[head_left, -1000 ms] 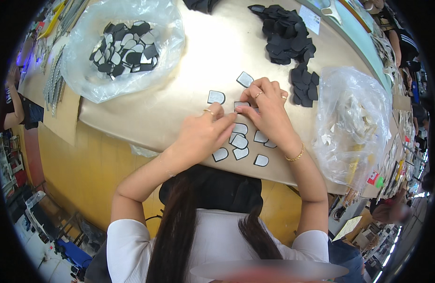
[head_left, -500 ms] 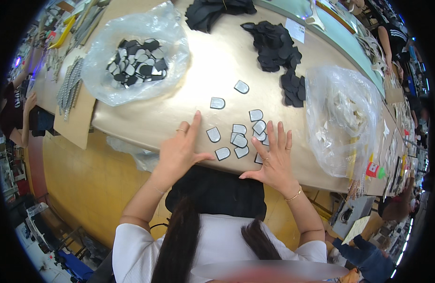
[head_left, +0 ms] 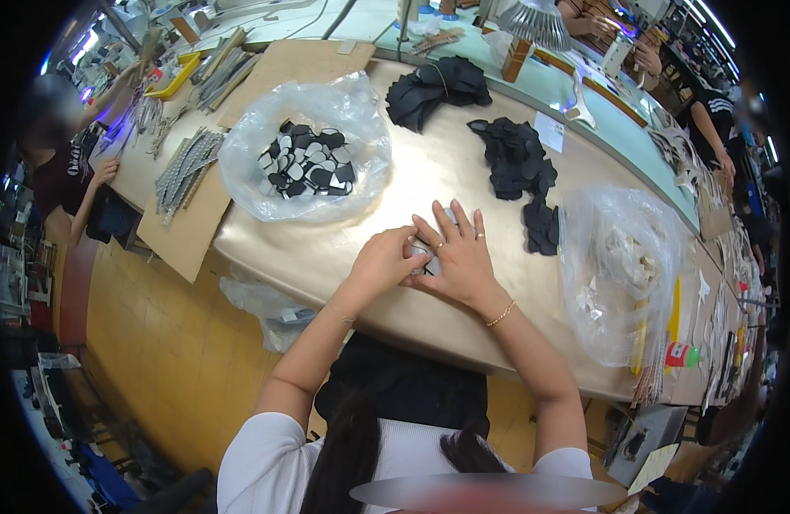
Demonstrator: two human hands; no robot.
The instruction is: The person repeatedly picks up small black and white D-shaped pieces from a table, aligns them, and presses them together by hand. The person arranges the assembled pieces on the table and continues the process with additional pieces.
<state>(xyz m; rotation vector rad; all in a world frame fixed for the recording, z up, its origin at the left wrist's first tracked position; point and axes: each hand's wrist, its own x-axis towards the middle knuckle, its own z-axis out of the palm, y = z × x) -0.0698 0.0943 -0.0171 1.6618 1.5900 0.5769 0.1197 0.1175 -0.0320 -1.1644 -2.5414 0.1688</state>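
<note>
Patches (head_left: 426, 257) lying gathered in small pile on table (head_left: 326, 248) near front edge, mostly hiding under both hands. Clear bag (head_left: 305, 146) of similar black-and-white pieces sitting well apart, further back left. Right hand (head_left: 457, 257) resting flat over pile, fingers spreading. Left hand (head_left: 384, 259) curling, fingertips pressing pile's left side, touching right hand.
</note>
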